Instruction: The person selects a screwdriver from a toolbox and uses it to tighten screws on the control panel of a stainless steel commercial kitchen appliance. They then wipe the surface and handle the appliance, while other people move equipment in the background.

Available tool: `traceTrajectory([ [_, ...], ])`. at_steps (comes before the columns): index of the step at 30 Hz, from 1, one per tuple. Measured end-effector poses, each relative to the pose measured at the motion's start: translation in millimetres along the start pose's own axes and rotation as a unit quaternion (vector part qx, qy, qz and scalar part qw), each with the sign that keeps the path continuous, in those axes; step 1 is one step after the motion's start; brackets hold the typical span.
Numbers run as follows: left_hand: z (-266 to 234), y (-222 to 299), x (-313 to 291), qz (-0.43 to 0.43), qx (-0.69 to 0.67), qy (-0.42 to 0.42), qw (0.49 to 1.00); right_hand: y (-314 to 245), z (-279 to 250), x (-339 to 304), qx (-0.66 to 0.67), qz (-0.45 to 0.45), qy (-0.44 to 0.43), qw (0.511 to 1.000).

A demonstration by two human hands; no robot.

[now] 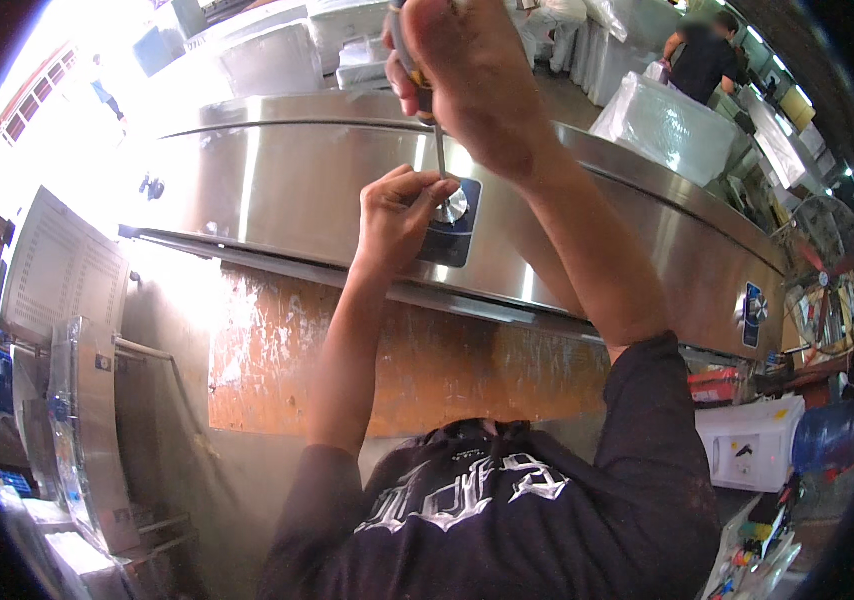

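A screwdriver [439, 145] with a grey, black and yellow handle points down at a round silver knob [453, 205]. My right hand [477, 90] is wrapped round the handle, above the panel. At the knob's upper left edge, my left hand [397, 215] pinches the low end of the shaft; the tip itself is hidden by the fingers. The knob sits on a dark blue plate [450, 248] set in a long brushed stainless steel panel [317, 185]. Farther right on the same panel is a second knob with a blue plate [752, 312].
A worn orange-brown board [287, 350] lies below the panel. Plastic-wrapped boxes [667, 130] stand behind it. One co-worker in dark clothing [704, 62] is at the back right. A fan [827, 240] and a white container [750, 443] are at the right, wrapped metal parts [87, 430] at the left.
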State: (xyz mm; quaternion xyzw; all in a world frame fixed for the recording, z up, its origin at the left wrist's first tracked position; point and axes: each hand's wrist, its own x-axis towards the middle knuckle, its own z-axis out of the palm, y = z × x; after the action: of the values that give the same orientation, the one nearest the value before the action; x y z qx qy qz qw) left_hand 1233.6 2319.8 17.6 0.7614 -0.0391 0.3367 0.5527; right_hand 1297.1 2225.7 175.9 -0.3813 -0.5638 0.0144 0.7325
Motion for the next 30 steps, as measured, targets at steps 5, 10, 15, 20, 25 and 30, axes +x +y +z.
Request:
traceTrajectory([
  [5, 3, -5, -2, -0.013, -0.051, 0.002, 0.999, 11, 15, 0, -0.12, -0.147, 0.052, 0.98],
  [10, 3, -3, -2, -0.045, -0.057, 0.007, 0.997, 4, -26, 0, -0.039, -0.015, -0.093, 0.995],
  [15, -2, 4, -1, -0.053, -0.057, -0.073, 0.994, 2, -39, 0, 0.386, 0.276, -0.179, 0.862],
  [20, 0, -1, -3, -0.027, -0.013, -0.039, 0.999, 9, -18, -2, 0.187, 0.044, -0.137, 0.972],
  [25, 4, -10, -2, -0.078, -0.07, -0.009, 0.994, -13, -4, -18, -0.272, -0.071, -0.019, 0.96],
  [30, 2, -10, 2, -0.092, -0.061, -0.015, 0.994, -12, -13, 0, 0.074, 0.159, -0.17, 0.97],
])
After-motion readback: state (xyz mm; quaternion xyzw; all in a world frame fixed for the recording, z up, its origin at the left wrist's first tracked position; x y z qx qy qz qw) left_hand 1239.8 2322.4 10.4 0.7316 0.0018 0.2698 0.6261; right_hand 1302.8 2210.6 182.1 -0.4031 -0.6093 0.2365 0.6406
